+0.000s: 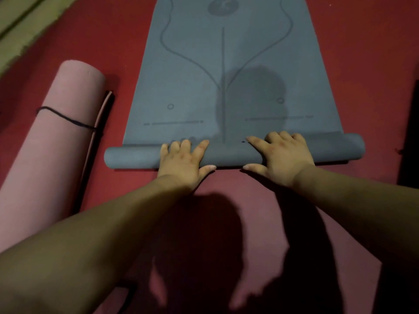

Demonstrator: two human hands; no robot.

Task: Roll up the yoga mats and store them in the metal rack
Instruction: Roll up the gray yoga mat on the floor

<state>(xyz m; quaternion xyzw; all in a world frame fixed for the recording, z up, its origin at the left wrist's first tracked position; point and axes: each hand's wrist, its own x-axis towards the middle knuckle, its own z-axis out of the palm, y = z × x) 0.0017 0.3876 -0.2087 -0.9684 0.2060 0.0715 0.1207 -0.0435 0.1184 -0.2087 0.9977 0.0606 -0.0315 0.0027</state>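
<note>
A grey-blue yoga mat [226, 64] lies flat on the red floor and stretches away from me. Its near end is wound into a thin roll [229, 156] that runs left to right. My left hand [183, 162] lies on the roll left of its middle, fingers draped over the top and thumb against the near side. My right hand [280, 156] holds the roll right of its middle in the same way, with the index finger stretched out to the left. A rolled pink mat [52, 141], tied with a black cord [68, 120], lies to the left.
The red floor [362, 64] surrounds the mats. An olive-green mat or cushion edge [25, 26] sits at the top left corner. A dark object [411, 132] stands at the right edge. No metal rack is in view.
</note>
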